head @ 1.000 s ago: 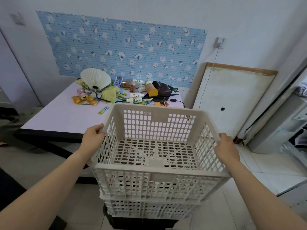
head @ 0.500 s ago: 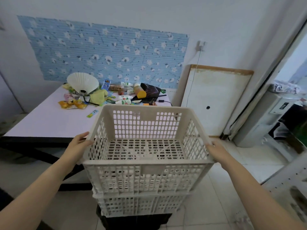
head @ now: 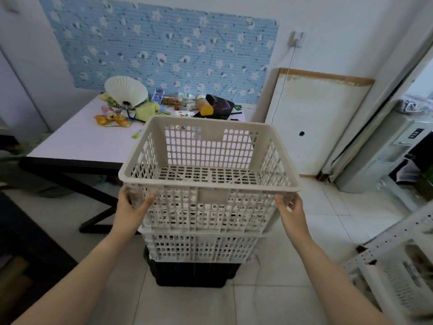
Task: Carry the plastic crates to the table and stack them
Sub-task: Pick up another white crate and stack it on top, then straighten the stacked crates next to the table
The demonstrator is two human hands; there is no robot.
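Two hands grip the top crate (head: 212,195), so I judge the lift is the step in hand. It sits on a second white crate (head: 201,247) over a black crate (head: 194,275) on the floor, just near of the surface (head: 89,144); whether it is clear of the stack I cannot tell. My left hand (head: 131,209) has its fingers (head: 148,201) curled round the near left corner under the rim; my right hand (head: 291,209) hooks the near right corner. Next: raise it level, carry it far and left, and set it down.
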